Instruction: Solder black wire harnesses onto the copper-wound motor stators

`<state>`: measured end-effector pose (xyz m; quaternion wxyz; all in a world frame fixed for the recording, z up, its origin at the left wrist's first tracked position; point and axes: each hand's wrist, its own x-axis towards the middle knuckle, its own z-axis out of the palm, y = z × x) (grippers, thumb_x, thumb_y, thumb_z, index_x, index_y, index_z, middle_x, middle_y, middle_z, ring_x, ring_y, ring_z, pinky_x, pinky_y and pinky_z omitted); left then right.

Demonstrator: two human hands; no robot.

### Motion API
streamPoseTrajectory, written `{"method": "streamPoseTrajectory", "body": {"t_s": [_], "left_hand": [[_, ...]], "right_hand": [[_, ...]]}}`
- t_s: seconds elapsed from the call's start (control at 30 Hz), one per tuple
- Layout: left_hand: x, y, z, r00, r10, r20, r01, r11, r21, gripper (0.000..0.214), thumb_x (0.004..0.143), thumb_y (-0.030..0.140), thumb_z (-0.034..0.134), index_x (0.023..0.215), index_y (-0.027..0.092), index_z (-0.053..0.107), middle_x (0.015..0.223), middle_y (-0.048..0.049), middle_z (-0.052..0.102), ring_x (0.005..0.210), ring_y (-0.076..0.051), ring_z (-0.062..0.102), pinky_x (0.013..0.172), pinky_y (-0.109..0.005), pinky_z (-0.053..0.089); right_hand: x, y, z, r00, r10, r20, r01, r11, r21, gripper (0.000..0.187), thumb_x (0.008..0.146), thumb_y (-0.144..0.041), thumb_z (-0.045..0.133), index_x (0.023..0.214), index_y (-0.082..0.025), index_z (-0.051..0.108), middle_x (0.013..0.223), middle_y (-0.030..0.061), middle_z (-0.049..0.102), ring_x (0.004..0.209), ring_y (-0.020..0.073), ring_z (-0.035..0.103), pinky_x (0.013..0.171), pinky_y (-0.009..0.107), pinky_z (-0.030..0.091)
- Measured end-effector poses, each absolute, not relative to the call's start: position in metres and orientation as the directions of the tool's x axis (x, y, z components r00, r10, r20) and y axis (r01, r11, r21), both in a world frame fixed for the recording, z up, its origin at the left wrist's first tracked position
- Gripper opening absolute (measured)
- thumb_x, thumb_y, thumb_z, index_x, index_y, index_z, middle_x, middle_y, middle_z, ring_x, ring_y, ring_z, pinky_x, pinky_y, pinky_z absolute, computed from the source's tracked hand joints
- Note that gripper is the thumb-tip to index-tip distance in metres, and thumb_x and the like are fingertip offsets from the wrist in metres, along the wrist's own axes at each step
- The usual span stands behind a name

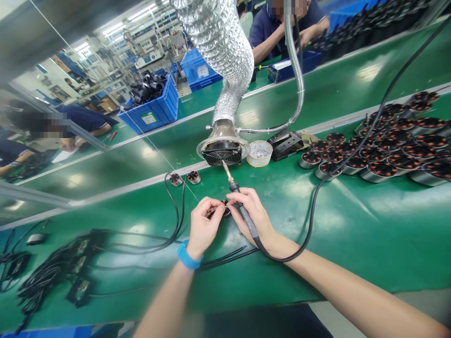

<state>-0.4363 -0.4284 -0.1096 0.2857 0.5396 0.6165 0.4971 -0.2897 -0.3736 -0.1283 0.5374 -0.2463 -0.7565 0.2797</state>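
Note:
A round motor stator point(227, 212), dark with copper windings, lies on the green bench between my hands, mostly hidden by fingers. My left hand point(205, 225), with a blue wristband, is closed in a pinch at its left edge; whether it grips the rim or a wire is too small to tell. A soldering iron point(248, 219) rests in the grip of my right hand point(256, 215), its tip point(224, 165) pointing away, in front of the fan. The right thumb and fingertip also meet at the stator's upper edge.
A fume duct point(229, 101) ends in a black fan point(222, 156). Beside it stands a white tub point(260, 154). Several motors point(378, 164) crowd the right; two small wired ones point(193, 177) sit ahead. Cables point(52, 267) lie left. Co-workers sit across the bench point(352, 244).

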Motion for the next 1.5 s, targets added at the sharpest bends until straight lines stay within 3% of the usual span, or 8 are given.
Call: {"method": "streamPoseTrajectory", "body": {"t_s": [0.23,0.37,0.5,0.67,0.93,1.17,1.5], "left_hand": [[-0.429,-0.428,-0.114,-0.295,0.932,0.213,0.393,-0.085,0.916,0.015,0.091,0.027,0.062,0.081,0.017,0.063,0.079,-0.0012,0.057,0.073,-0.014,0.055,0.067,-0.024,0.044],[-0.423,-0.429,-0.113,-0.338,0.903,0.265,0.45,-0.092,0.888,0.016,0.092,0.026,0.061,0.078,0.017,0.062,0.078,-0.0009,0.056,0.071,-0.013,0.055,0.066,-0.023,0.044],[-0.418,-0.43,-0.114,-0.362,0.885,0.292,0.497,-0.082,0.864,0.016,0.092,0.026,0.06,0.079,0.017,0.063,0.08,-0.0017,0.058,0.072,-0.013,0.058,0.066,-0.023,0.045],[-0.413,-0.432,-0.115,-0.388,0.864,0.321,0.527,-0.078,0.846,0.016,0.092,0.024,0.059,0.078,0.017,0.063,0.079,-0.0015,0.058,0.071,-0.012,0.058,0.065,-0.022,0.046],[-0.41,-0.43,-0.117,-0.405,0.85,0.337,0.546,-0.071,0.835,0.015,0.092,0.023,0.06,0.078,0.017,0.063,0.079,-0.0012,0.058,0.071,-0.012,0.058,0.064,-0.021,0.046],[-0.409,-0.43,-0.118,-0.418,0.843,0.338,0.545,-0.065,0.836,0.016,0.092,0.025,0.059,0.078,0.018,0.062,0.079,-0.0016,0.058,0.071,-0.012,0.058,0.064,-0.021,0.046],[-0.408,-0.43,-0.117,-0.415,0.842,0.346,0.541,-0.078,0.837,0.016,0.092,0.025,0.059,0.078,0.018,0.062,0.078,-0.0012,0.058,0.07,-0.012,0.057,0.063,-0.021,0.046]], "right_hand": [[-0.286,-0.374,-0.13,-0.298,0.66,0.69,0.095,0.74,-0.666,0.036,0.094,-0.009,0.051,0.126,-0.026,0.053,0.107,0.0073,0.054,0.094,0.0164,0.064,0.085,0.032,0.057],[-0.279,-0.372,-0.122,-0.209,0.701,0.682,0.113,0.71,-0.695,0.031,0.094,-0.011,0.053,0.123,-0.024,0.057,0.108,0.0077,0.061,0.09,0.0157,0.066,0.082,0.029,0.056],[-0.268,-0.37,-0.112,-0.068,0.774,0.629,0.14,0.632,-0.762,0.011,0.095,-0.019,0.055,0.101,-0.021,0.064,0.084,0.0025,0.069,0.074,0.0152,0.067,0.074,0.029,0.056],[-0.26,-0.372,-0.11,-0.008,0.8,0.599,0.024,0.599,-0.8,0.023,0.096,-0.024,0.049,0.077,-0.019,0.063,0.062,0.0001,0.063,0.057,0.0143,0.064,0.058,0.027,0.053],[-0.261,-0.374,-0.113,-0.036,0.773,0.634,-0.018,0.634,-0.773,0.022,0.093,-0.019,0.05,0.076,-0.019,0.065,0.052,-0.0038,0.056,0.04,0.0098,0.051,0.047,0.025,0.044],[-0.262,-0.376,-0.107,-0.037,0.781,0.624,-0.031,0.623,-0.782,0.024,0.093,-0.018,0.049,0.074,-0.018,0.064,0.052,-0.0036,0.056,0.04,0.0095,0.05,0.045,0.025,0.043],[-0.263,-0.374,-0.118,0.01,0.869,0.495,-0.122,0.492,-0.862,0.025,0.096,-0.028,0.05,0.078,-0.018,0.065,0.054,-0.0014,0.055,0.045,0.0122,0.053,0.042,0.025,0.04]]}}
